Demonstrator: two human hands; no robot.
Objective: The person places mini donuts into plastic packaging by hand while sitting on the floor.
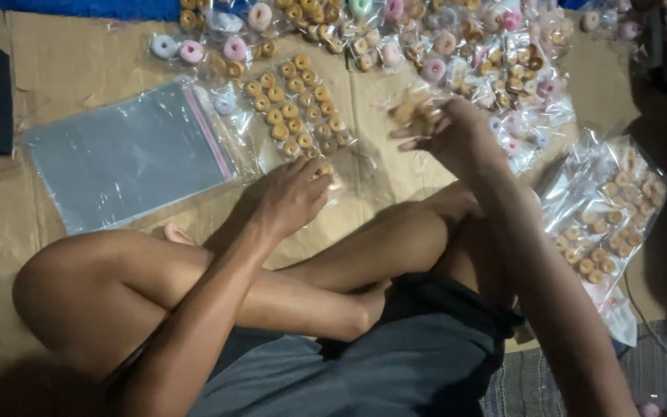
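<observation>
Rings of small tan biscuit (296, 104), packed in rows inside a clear bag, lie on the cardboard floor (63, 58) just beyond the left hand (293, 197). That hand rests knuckles-up on the near end of the bag, fingers curled and pressed down on the plastic near the last few rings; whether it pinches anything I cannot tell. The right hand (445, 131) is raised a little further out and to the right, fingers bunched loosely around a small clump of tan rings (412, 112), though blur hides the exact grip. To the left of the left hand lies a stack of flat empty zip bags (129, 154) with a pink seal strip along one edge. Beyond both hands a heap of filled little packets (457, 46) spreads across the cardboard, holding tan, pink, white and green rings. To the right of the right hand, past the forearm, sits another clear bag of tan rings (607, 224). The person sits cross-legged, bare knees drawn up beneath both arms, in grey shorts (395, 363).
</observation>
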